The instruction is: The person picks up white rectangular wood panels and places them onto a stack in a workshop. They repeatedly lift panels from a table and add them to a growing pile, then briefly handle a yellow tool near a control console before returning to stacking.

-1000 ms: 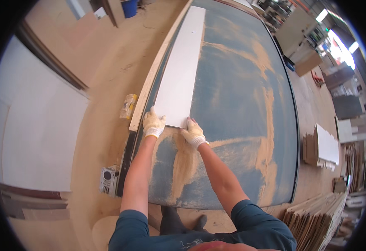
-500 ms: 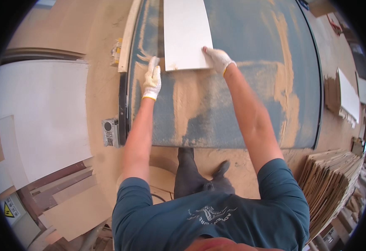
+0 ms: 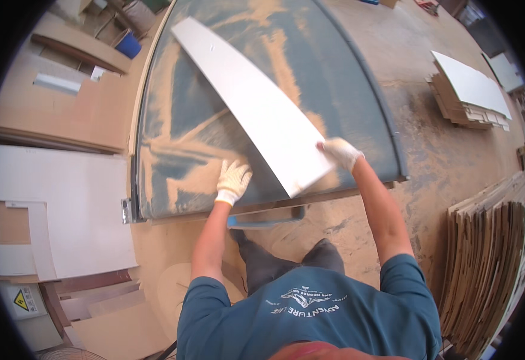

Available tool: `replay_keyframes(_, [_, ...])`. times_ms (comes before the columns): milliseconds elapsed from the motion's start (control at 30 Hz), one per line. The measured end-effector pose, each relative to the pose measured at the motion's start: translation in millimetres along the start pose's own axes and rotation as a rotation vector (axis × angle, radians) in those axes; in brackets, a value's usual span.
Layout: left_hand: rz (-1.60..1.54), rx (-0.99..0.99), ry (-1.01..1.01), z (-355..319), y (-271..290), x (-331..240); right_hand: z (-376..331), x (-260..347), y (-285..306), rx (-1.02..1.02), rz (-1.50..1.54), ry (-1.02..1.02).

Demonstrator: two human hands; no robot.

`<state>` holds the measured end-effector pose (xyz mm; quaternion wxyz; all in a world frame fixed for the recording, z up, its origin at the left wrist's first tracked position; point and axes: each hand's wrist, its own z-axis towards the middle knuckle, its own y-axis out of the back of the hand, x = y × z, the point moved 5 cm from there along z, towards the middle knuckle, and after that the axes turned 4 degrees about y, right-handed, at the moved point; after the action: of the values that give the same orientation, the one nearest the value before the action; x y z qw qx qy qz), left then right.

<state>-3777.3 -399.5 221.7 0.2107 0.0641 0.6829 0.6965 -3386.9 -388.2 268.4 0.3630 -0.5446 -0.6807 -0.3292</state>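
A white panel (image 3: 256,108) slants across the dusty surface (image 3: 346,72). The right hand (image 3: 343,153) pinches its near right corner; the left hand (image 3: 234,182), fingers spread, stands apart. Likely stiff, unwieldy; best held by both long edges.

A dusty tan floor (image 3: 409,207), scuffed grey in patches, spreads under diffuse light. At right lies a low stack of white-topped panels (image 3: 469,90); nearer, a thick pile of thin, rough-edged boards (image 3: 484,270). At left are a large white sheet (image 3: 85,210), brown boards (image 3: 88,45), a blue bucket (image 3: 128,45) and a yellow triangular warning label (image 3: 21,299).
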Motion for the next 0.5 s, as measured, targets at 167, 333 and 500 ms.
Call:
replay_keyframes(167, [-0.679, -0.091, 0.552, 25.3, -30.2, -111.6, -157.8, -75.5, 181.4, -0.123, -0.251, -0.154])
replay_keyframes(333, [-1.973, 0.139, 0.976, 125.8, -65.4, -211.2, -278.4, -93.3, 328.6, -0.231, -0.614, -0.238])
replay_keyframes(500, [-2.464, 0.079, 0.743, 229.9, -55.7, -302.8, -375.2, -34.8, 444.6, -0.379, -0.895, -0.18])
